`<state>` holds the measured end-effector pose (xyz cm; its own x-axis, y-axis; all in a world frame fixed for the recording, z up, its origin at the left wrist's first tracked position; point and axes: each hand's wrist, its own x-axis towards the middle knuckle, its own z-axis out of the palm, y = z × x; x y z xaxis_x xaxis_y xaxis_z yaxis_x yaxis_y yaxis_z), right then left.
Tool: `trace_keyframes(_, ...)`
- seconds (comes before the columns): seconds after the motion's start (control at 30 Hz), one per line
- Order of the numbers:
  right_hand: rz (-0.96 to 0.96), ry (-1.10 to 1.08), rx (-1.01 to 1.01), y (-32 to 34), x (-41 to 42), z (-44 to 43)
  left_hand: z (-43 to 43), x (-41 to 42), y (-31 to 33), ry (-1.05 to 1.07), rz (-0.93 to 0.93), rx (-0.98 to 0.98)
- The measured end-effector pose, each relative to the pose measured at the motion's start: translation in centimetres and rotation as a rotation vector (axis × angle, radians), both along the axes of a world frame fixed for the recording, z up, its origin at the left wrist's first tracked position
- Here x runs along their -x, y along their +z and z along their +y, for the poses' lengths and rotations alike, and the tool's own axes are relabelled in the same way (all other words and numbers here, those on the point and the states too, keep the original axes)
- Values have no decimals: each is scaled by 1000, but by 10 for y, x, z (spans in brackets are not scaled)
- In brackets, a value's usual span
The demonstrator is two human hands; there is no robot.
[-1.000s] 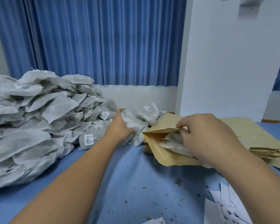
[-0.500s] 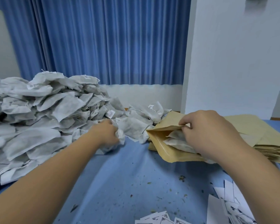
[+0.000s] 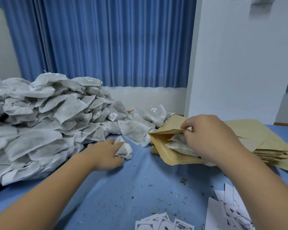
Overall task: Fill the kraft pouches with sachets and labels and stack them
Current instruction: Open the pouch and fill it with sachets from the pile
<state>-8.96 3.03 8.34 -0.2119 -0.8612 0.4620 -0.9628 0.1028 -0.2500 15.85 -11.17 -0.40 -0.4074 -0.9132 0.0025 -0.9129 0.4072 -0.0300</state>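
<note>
My left hand [image 3: 106,153] grips a white fabric sachet [image 3: 125,149] just off the blue table, at the edge of the big sachet heap [image 3: 40,123]. My right hand [image 3: 206,138] pinches the upper lip of an open kraft pouch [image 3: 170,155] and holds its mouth wide. White sachets [image 3: 179,144] lie inside that pouch. The pouch rests on a flat stack of kraft pouches [image 3: 264,146] at the right. Printed white labels [image 3: 163,224] lie near the front edge.
More loose sachets [image 3: 146,123] lie between the heap and the pouch. A second spread of labels [image 3: 229,211] sits at the front right. A white pillar [image 3: 239,63] and blue curtain [image 3: 106,40] stand behind. Dry crumbs dot the blue table [image 3: 131,188].
My left hand has pulled back out of the heap toward me and to the right, with a sachet in its grip. My right hand keeps the pouch mouth open in the same place.
</note>
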Motion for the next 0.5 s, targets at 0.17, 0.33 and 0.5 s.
trace_keyframes(0.17,-3,7,2,-2,1,-1,30,7,7,-45,270,-41)
trace_keyframes(0.33,-15,12,-3,-3,1,-1,46,30,12,152,26,-144)
trace_keyframes(0.5,-32,21,1,-2,4,-1,64,40,27,38,-84,-146)
